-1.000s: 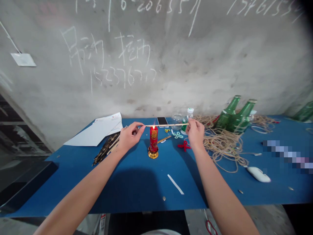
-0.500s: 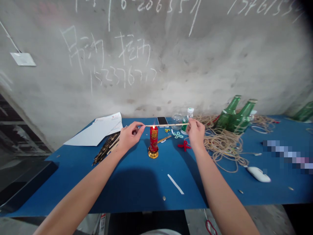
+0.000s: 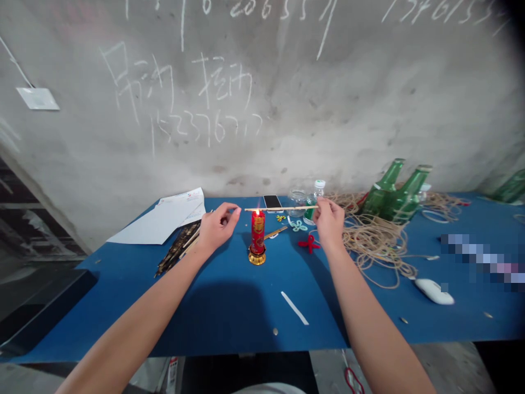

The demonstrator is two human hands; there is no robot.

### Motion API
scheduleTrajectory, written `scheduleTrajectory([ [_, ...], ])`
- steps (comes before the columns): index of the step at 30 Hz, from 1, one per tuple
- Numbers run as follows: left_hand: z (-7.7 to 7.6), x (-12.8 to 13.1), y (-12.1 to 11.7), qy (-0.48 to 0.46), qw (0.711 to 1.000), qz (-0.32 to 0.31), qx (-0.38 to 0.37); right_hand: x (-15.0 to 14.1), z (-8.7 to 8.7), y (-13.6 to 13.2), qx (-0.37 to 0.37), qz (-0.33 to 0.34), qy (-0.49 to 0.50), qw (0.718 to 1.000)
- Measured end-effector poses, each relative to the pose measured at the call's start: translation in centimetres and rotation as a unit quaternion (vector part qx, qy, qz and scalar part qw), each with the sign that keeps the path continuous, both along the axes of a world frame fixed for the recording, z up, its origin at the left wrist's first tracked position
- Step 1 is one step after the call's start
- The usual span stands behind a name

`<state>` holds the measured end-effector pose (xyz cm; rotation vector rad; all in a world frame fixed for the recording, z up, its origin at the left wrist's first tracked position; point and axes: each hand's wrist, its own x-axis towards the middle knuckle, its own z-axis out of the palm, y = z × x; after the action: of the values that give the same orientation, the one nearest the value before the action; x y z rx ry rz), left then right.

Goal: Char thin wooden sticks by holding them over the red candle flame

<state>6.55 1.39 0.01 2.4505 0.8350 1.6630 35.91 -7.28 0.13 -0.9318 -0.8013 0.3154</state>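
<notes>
A lit red candle (image 3: 258,234) stands upright in a gold base on the blue table. Level across its flame lies a thin pale stick (image 3: 287,208), which my right hand (image 3: 329,221) pinches at the right end. My left hand (image 3: 219,225) is just off the stick's left tip, thumb and forefinger closed together, with a small gap between. Under the left wrist is a bundle of dark, charred-looking sticks (image 3: 180,246). Beyond the candle lie a phone (image 3: 272,203), a pale green flower shape (image 3: 298,225) and a red flower shape (image 3: 309,244).
Green bottles (image 3: 404,194) stand among tangled tan cord (image 3: 375,241) at the right. A white computer mouse (image 3: 433,291) lies in front of them. White papers (image 3: 164,221) are at the back left, a glass jar (image 3: 297,201) behind the flowers, and a white strip (image 3: 294,307) near the front edge.
My left fingertips have come away from the stick's left end and drawn slightly left. The right hand keeps holding the stick over the flame, almost unmoved.
</notes>
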Motion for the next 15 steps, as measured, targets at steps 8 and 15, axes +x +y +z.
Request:
scheduleTrajectory([
  [8, 0.1, -0.5, 0.2, 0.006, 0.998, -0.042, -0.037, 0.1, 0.1, -0.1, 0.007, 0.005, -0.001, 1.0],
  [15, 0.0, -0.4, 1.1, 0.077, 0.995, -0.031, -0.063, 0.2, 0.0, 0.0, 0.011, 0.007, 0.008, 1.0],
])
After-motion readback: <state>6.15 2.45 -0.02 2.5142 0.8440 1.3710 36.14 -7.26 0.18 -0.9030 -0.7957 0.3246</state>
